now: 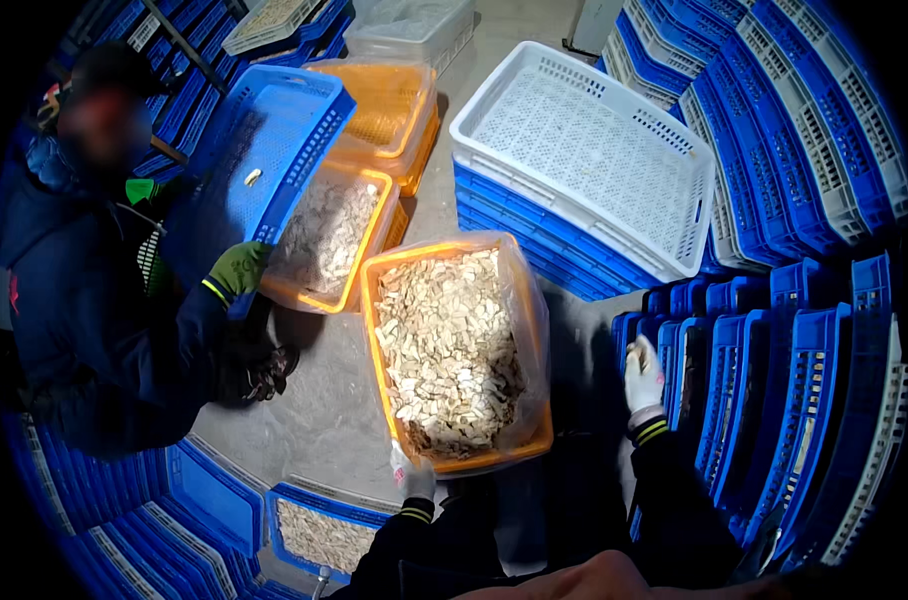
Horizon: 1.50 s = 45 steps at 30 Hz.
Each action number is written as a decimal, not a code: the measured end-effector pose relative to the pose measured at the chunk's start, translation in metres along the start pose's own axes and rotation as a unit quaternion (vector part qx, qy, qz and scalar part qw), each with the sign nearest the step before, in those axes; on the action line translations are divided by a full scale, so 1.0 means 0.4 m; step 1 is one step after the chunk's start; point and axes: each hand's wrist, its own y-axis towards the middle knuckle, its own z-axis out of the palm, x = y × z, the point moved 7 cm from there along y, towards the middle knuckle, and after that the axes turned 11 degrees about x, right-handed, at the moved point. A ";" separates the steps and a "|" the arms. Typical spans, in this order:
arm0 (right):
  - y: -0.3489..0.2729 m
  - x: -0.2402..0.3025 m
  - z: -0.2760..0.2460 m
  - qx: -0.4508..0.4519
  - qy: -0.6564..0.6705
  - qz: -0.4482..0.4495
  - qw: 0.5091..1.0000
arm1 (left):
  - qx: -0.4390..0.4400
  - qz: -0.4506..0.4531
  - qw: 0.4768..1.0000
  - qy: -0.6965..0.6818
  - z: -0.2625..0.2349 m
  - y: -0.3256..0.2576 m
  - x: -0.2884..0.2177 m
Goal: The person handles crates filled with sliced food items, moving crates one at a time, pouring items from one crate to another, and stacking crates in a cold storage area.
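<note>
An orange crate (545, 436), lined with clear plastic and filled with pale sliced pieces (449, 350), sits on the concrete floor in front of me. My left hand (414, 475), in a white glove, grips the crate's near left corner. My right hand (642, 378), also in a white glove, rests against the upright blue crates (764, 400) at my right; whether it grips one I cannot tell. A co-worker at the left, in a dark jacket and green gloves (236, 270), tips a blue crate (264, 150) over a second orange crate (324, 235) of slices.
A white perforated tray (584, 150) tops a stack of blue crates at the back centre. More orange lined crates (384, 105) stand behind. Blue and white crates are stacked along the right and the left. A blue crate (319, 530) with slices lies near my left.
</note>
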 end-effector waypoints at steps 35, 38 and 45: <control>1.358 -0.002 -0.427 0.324 -0.363 0.198 0.851 | 0.058 0.070 0.947 -0.309 0.434 0.594 -1.286; 1.344 0.000 -0.463 0.293 -0.101 0.072 0.948 | 0.036 0.159 0.970 -0.180 0.441 0.601 -1.213; 1.356 0.066 -0.407 0.454 -0.300 0.095 0.834 | 0.019 0.128 0.956 -0.263 0.471 0.601 -1.194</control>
